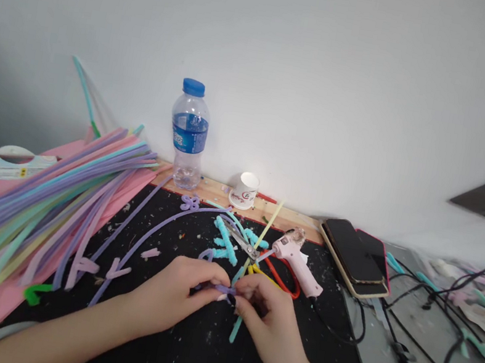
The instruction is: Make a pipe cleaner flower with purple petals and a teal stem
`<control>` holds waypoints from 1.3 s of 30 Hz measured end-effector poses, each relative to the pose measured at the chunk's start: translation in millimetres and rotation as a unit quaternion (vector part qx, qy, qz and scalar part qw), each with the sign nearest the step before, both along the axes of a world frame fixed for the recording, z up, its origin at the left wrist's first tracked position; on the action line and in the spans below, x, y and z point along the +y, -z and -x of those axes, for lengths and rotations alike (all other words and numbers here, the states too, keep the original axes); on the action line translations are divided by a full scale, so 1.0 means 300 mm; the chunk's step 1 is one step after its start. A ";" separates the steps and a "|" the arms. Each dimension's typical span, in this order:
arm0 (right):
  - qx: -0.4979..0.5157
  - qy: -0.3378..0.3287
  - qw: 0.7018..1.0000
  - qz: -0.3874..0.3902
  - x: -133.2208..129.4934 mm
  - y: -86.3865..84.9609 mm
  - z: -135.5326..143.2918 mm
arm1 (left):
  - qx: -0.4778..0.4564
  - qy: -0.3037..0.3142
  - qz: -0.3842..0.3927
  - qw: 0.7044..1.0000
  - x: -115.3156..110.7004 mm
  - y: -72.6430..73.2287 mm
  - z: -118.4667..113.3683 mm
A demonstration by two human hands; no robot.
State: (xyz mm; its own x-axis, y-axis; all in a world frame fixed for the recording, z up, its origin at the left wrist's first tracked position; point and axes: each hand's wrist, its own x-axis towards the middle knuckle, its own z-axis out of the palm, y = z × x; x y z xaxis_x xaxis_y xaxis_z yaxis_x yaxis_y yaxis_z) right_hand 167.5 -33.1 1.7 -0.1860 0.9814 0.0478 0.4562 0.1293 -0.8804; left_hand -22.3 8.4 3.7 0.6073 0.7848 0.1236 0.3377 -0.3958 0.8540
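Between my two hands is a short purple pipe cleaner (223,289), partly hidden by the fingertips. My left hand (186,290) pinches its left part, and my right hand (264,307) pinches the right part. The fingertips almost meet over the black mat (188,353). Just beyond them lie scissors (285,273) with red and yellow handles, blades pointing away to the left. Twisted light-blue pipe cleaner pieces (226,242) rest beside the blades. A teal pipe cleaner (236,329) shows under my right hand, and a pale yellow one (268,227) crosses the scissors.
Many pastel pipe cleaners (47,197) lie heaped at the left on pink paper. A water bottle (189,134) and a paper cup (244,190) stand by the wall. On the right are a pink glue gun (298,260), phones (354,251) and tangled black cables (449,362).
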 end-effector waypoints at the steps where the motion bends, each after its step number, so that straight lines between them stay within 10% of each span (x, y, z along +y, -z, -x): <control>1: -0.016 -0.006 1.000 0.001 0.000 0.000 0.000 | -0.003 -0.001 0.006 1.000 -0.003 0.000 -0.001; 17: 0.098 -0.030 0.991 0.084 -0.014 -0.018 0.015 | -0.092 0.061 0.233 0.966 -0.026 -0.013 -0.006; 29: 0.033 -0.005 0.999 -0.035 -0.023 0.004 0.006 | -0.285 0.019 0.337 0.897 0.006 0.011 -0.018; 39: 0.138 0.037 0.989 0.046 -0.011 -0.010 0.015 | -0.212 0.082 0.353 0.907 -0.015 -0.009 -0.012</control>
